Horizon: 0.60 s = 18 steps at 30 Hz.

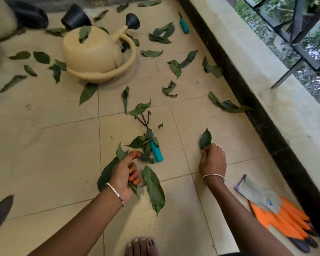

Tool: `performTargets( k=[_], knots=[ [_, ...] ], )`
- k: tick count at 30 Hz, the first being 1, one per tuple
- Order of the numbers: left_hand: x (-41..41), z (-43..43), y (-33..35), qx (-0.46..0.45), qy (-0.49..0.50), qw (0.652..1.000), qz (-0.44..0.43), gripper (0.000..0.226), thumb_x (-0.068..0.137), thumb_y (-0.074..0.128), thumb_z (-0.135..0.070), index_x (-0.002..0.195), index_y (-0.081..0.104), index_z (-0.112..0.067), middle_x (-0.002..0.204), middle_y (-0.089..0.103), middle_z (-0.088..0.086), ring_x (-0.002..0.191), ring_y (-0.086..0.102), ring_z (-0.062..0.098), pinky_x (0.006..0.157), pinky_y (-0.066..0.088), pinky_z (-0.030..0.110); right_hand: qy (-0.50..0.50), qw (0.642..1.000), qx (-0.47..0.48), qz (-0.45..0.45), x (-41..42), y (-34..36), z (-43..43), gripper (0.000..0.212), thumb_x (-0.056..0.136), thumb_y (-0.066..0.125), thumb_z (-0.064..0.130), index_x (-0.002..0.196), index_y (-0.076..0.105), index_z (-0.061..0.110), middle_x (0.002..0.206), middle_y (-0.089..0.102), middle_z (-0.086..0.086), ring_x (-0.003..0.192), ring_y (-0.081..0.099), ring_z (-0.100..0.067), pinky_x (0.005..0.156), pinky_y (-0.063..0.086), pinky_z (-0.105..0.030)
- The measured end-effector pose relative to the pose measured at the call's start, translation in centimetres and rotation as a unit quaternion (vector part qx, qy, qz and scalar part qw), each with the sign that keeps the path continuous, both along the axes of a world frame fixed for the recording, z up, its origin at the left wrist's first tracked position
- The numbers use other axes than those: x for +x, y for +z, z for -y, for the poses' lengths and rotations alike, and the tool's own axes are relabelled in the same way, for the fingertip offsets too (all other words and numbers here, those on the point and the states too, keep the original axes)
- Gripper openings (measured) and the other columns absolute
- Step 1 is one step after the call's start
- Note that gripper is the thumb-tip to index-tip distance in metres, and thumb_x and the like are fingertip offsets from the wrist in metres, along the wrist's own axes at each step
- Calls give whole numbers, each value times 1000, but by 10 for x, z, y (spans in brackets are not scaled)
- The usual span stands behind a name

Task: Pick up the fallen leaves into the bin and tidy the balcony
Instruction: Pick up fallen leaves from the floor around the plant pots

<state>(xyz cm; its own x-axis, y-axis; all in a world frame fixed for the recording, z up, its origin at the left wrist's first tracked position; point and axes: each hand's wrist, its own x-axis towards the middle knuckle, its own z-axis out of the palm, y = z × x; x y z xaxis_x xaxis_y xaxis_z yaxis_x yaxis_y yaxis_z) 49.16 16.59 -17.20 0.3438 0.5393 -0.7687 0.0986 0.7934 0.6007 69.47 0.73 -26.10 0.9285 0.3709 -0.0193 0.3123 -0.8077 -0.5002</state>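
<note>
Green fallen leaves lie scattered over the beige tiled balcony floor [44,148]. My left hand [124,174] grips a bunch of leaves [153,189], some sticking out on both sides of the fist. My right hand [213,159] is low at the floor and pinches the base of a single dark leaf [205,139]. Between the hands, a small pile of leaves [142,143] covers a hand rake with a teal handle [156,151]. No bin is in view.
A beige watering can [94,52] lies tipped over at the back, beside a black pot [75,17]. A teal-handled tool [184,25] lies near the parapet wall [257,71]. Orange and grey gloves [277,213] lie at the right. My toes [141,246] show at the bottom.
</note>
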Motion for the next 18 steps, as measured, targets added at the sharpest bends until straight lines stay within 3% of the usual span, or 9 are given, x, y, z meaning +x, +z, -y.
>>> performTargets(
  k=[3, 5, 7, 9, 12, 14, 18],
  knots=[
    [-13, 1, 4, -16, 0, 1000, 9, 34, 85, 67, -47, 96, 67, -15, 54, 28, -4, 40, 23, 8, 37, 22, 21, -42, 996, 81, -21, -11, 20, -12, 4, 90, 61, 14, 88, 61, 12, 87, 63, -8, 82, 57, -27, 67, 40, -32],
    [-17, 4, 8, -31, -11, 999, 19, 51, 76, 71, -54, 106, 66, -13, 58, 31, -3, 45, 25, 9, 42, 24, 24, -24, 986, 163, -35, -37, 44, -34, 3, 89, 65, 15, 87, 62, 17, 86, 66, -3, 76, 59, -17, 64, 45, -31],
    [-20, 7, 15, -38, -18, 998, 38, 59, 71, 73, -56, 109, 65, -12, 60, 36, -2, 48, 28, 10, 44, 27, 24, 82, 968, 221, -90, -78, 66, -57, 7, 89, 67, 16, 89, 63, 22, 85, 67, 6, 74, 59, -5, 66, 51, -25],
    [-24, 5, 19, -32, -22, 996, 79, 49, 73, 72, -54, 101, 69, -14, 64, 52, 1, 48, 44, 12, 44, 38, 24, 227, 933, 234, -152, -123, 79, -71, 7, 90, 65, 17, 90, 64, 24, 84, 65, 10, 76, 61, -4, 68, 52, -22],
    [-34, -4, 14, -15, 1, 999, 49, 32, 81, 72, -45, 90, 71, -14, 77, 68, 8, 67, 64, 20, 71, 52, 35, 329, 896, 233, -185, -164, 79, -78, 7, 88, 62, 25, 92, 67, 21, 84, 66, 9, 75, 61, -5, 70, 53, -30],
    [-44, -10, 6, -3, 34, 999, -9, 27, 92, 63, -37, 80, 66, -12, 78, 65, 11, 70, 62, 23, 75, 50, 36, 330, 895, 239, -180, -170, 71, -77, 16, 86, 60, 34, 91, 69, 22, 83, 66, 10, 75, 59, -6, 68, 50, -29],
    [-69, -16, -1, 3, 90, 996, -27, 31, 103, 46, -26, 77, 55, -11, 72, 60, 9, 64, 59, 19, 63, 50, 31, 165, 945, 220, -178, -152, 50, -66, 10, 92, 63, 34, 91, 65, 24, 81, 63, 8, 70, 56, -7, 62, 50, -30]
  ],
)
